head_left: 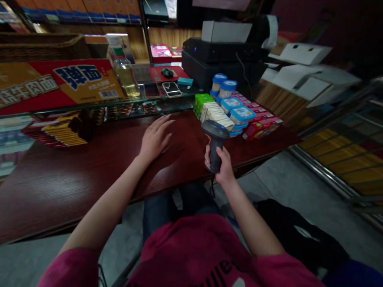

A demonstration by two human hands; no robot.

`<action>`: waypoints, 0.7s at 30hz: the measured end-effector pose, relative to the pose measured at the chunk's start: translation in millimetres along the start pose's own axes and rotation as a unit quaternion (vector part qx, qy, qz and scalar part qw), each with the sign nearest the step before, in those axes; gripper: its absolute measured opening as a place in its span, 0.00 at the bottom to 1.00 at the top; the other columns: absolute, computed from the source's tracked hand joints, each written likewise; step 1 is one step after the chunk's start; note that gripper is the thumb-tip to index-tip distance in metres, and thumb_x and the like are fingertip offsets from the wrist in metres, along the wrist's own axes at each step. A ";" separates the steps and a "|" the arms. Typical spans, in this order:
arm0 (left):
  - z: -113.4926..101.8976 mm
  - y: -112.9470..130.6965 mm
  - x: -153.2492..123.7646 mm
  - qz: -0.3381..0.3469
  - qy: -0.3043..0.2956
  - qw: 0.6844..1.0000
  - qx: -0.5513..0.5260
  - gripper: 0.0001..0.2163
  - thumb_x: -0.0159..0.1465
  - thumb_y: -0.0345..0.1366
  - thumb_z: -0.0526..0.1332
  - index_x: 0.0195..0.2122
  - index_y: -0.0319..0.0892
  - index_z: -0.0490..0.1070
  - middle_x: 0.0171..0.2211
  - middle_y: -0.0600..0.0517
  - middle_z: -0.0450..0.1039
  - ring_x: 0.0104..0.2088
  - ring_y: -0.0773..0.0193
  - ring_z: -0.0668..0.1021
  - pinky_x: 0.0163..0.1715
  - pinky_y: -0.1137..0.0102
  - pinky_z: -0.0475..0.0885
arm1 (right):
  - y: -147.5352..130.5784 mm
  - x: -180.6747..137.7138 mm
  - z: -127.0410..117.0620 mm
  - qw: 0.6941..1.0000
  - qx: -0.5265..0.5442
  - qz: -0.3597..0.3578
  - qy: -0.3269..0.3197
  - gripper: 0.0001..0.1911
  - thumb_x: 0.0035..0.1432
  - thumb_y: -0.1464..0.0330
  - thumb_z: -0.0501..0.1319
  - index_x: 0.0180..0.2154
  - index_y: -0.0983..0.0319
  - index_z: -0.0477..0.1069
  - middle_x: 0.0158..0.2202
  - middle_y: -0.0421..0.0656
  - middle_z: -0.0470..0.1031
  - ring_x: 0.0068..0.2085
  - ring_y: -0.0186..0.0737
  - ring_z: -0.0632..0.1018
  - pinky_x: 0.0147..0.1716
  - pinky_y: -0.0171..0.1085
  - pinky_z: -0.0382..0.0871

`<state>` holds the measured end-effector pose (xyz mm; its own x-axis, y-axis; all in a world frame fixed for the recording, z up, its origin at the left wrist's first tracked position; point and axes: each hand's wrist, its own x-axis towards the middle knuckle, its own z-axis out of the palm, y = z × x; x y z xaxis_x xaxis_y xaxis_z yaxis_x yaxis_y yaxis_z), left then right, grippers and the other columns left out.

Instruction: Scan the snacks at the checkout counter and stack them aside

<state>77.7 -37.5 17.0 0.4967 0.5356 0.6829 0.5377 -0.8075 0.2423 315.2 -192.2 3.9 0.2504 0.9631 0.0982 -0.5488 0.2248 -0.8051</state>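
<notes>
In my right hand [224,164] is a dark grey barcode scanner [216,137], gripped by its handle, its head pointing away from me with a small blue light on top. A cord hangs from the handle's lower end. My left hand [156,136] is over the dark red wooden desk [119,163], fingers stretched out and holding nothing. Just beyond the scanner are cream-coloured small boxes [217,114], green boxes [202,103] and blue-lidded tubs [241,114]. Red and pink packs [263,125] lie to their right.
At the left, packs with yellow edges [64,131] stand before a red-and-orange noodle carton [86,81]. A bottle of yellowish liquid [127,75], a phone [171,89] and a black machine [221,56] are on the glass shelf behind. A wire rack [344,167] stands at right.
</notes>
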 end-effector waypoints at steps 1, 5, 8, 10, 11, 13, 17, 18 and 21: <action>18.2 17.2 13.2 0.017 -0.009 1.000 -0.018 0.23 0.74 0.39 0.60 0.70 0.48 0.66 0.73 0.45 0.66 0.73 0.51 0.68 0.73 0.51 0.65 | -7.8 -7.0 -13.0 1.000 0.000 -0.013 0.016 0.22 0.54 0.55 0.73 0.46 0.58 0.73 0.35 0.37 0.77 0.22 0.28 0.70 0.17 0.30 0.63; 82.4 74.3 61.2 0.059 -0.024 0.995 -0.072 0.29 0.72 0.45 0.64 0.72 0.47 0.62 0.76 0.42 0.60 0.76 0.47 0.63 0.74 0.49 0.61 | -29.0 -26.3 -51.8 0.997 -0.011 -0.044 0.057 0.26 0.54 0.54 0.73 0.50 0.57 0.73 0.34 0.35 0.75 0.21 0.28 0.69 0.17 0.30 0.62; 116.6 99.8 85.2 0.058 -0.043 0.994 -0.087 0.29 0.71 0.46 0.65 0.72 0.49 0.64 0.77 0.43 0.58 0.77 0.44 0.59 0.74 0.46 0.60 | -35.5 -35.4 -70.3 0.996 -0.018 -0.047 0.080 0.26 0.54 0.53 0.73 0.51 0.57 0.73 0.33 0.35 0.75 0.21 0.28 0.69 0.17 0.30 0.62; 130.0 108.7 92.7 0.055 -0.050 0.993 -0.091 0.28 0.71 0.47 0.65 0.70 0.51 0.66 0.77 0.44 0.58 0.78 0.43 0.59 0.73 0.44 0.60 | -36.6 -40.1 -78.7 0.995 -0.013 -0.045 0.089 0.26 0.54 0.53 0.73 0.49 0.58 0.74 0.33 0.35 0.75 0.21 0.28 0.69 0.16 0.29 0.62; 133.7 111.5 93.8 0.053 -0.049 0.993 -0.092 0.27 0.71 0.47 0.65 0.70 0.52 0.68 0.76 0.45 0.59 0.77 0.42 0.59 0.73 0.44 0.60 | -36.5 -41.9 -81.9 0.995 -0.010 -0.045 0.092 0.25 0.53 0.53 0.73 0.49 0.58 0.74 0.33 0.35 0.76 0.21 0.28 0.69 0.16 0.29 0.62; 136.0 115.4 91.5 0.051 -0.045 0.993 -0.092 0.25 0.72 0.46 0.64 0.69 0.52 0.69 0.75 0.45 0.63 0.77 0.42 0.61 0.72 0.44 0.60 | -35.7 -44.8 -86.3 0.994 -0.004 -0.046 0.094 0.25 0.53 0.53 0.73 0.48 0.58 0.74 0.33 0.35 0.76 0.21 0.28 0.70 0.16 0.29 0.62; 128.0 120.7 72.9 0.082 -0.052 0.992 -0.085 0.23 0.74 0.43 0.61 0.69 0.51 0.69 0.67 0.44 0.73 0.74 0.44 0.66 0.72 0.44 0.60 | -35.2 -46.6 -88.4 0.994 0.001 -0.052 0.096 0.23 0.54 0.53 0.73 0.46 0.58 0.73 0.33 0.36 0.76 0.21 0.28 0.69 0.16 0.30 0.62; 125.2 120.5 66.3 0.094 -0.056 0.990 -0.088 0.23 0.74 0.43 0.61 0.69 0.51 0.68 0.65 0.43 0.74 0.73 0.44 0.68 0.72 0.45 0.60 | -35.6 -46.0 -87.5 0.994 -0.001 -0.052 0.095 0.23 0.54 0.53 0.73 0.46 0.58 0.73 0.33 0.36 0.75 0.21 0.28 0.69 0.16 0.30 0.62; 116.9 112.1 45.5 0.104 -0.039 0.986 -0.121 0.24 0.76 0.47 0.58 0.71 0.49 0.66 0.64 0.41 0.74 0.67 0.47 0.74 0.68 0.50 0.67 | -37.0 -40.1 -80.7 0.996 -0.001 -0.041 0.078 0.25 0.52 0.53 0.73 0.47 0.58 0.73 0.33 0.36 0.75 0.21 0.28 0.69 0.16 0.30 0.61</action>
<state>240.2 -74.8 -5.3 0.6349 0.3611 0.6831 0.2439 -0.9325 0.2663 389.8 -251.1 -17.5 0.4157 0.9067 0.0719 -0.5200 0.3018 -0.7991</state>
